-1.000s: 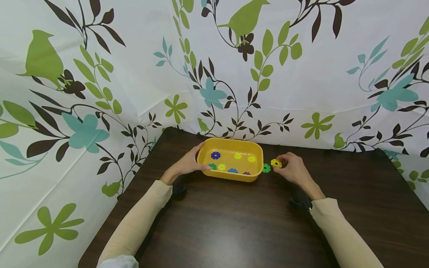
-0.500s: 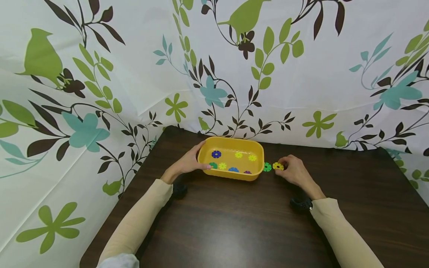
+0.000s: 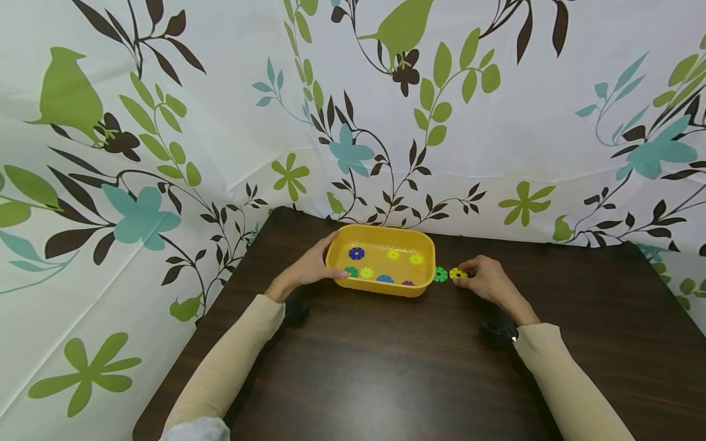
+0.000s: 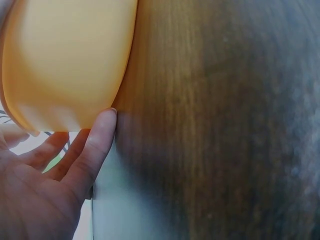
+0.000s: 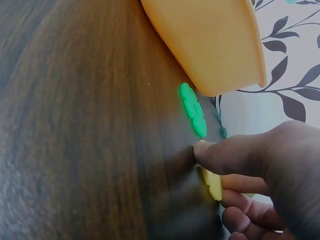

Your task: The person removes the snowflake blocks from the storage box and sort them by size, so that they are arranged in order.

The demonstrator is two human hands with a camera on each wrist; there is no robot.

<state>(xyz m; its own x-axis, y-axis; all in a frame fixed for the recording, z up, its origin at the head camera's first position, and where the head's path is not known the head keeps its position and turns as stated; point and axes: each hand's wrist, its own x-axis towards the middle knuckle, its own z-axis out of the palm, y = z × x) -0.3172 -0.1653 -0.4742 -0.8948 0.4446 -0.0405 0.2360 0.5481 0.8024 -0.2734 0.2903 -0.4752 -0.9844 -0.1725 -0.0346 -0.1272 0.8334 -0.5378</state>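
A yellow plastic tray sits toward the back of the table, holding several notched flower-shaped discs. My left hand grips its left end, thumb over the near rim; in the left wrist view the fingers reach the tray's outer wall. Just outside the tray's right end, a green disc lies flat on the table. To its right, my right hand pinches a yellow disc close over the tabletop. In the right wrist view the thumb covers part of that yellow disc.
Inside the tray are a dark blue disc, a yellow-green disc and others along the near wall. The dark wooden table meets a patterned curtain at the back and left.
My right hand has lowered the yellow disc slightly to table level, a little right of the green disc. My left hand stays on the tray, and the view has shifted slightly.
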